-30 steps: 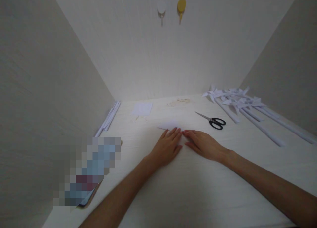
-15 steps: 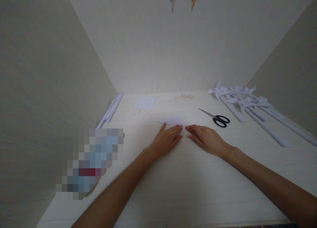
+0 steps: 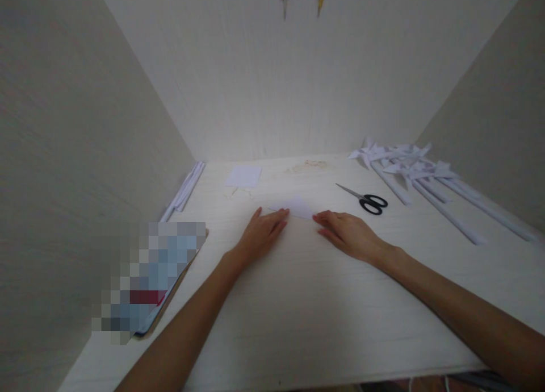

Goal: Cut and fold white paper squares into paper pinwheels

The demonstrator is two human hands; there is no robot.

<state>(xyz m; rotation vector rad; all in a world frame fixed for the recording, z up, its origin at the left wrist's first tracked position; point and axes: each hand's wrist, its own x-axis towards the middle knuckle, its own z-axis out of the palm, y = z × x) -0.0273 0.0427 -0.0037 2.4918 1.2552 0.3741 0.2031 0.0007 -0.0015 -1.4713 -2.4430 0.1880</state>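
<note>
A small folded white paper (image 3: 293, 206) lies flat on the white desk (image 3: 298, 301). My left hand (image 3: 260, 233) rests palm down with its fingertips on the paper's left end. My right hand (image 3: 348, 233) lies flat as well, its fingertips at the paper's right corner. Neither hand grips anything; the fingers are stretched out, pressing on the desk.
Black-handled scissors (image 3: 367, 200) lie to the right of the paper. Several white paper pinwheels on rolled sticks (image 3: 419, 176) lie at the back right. A white paper square (image 3: 243, 176) and rolled strips (image 3: 185, 190) lie at the back left. A blurred flat object (image 3: 153, 278) lies at the left.
My left hand has slid left along the paper, so the hands are now apart and more of the paper shows between them. The view has shifted slightly.
</note>
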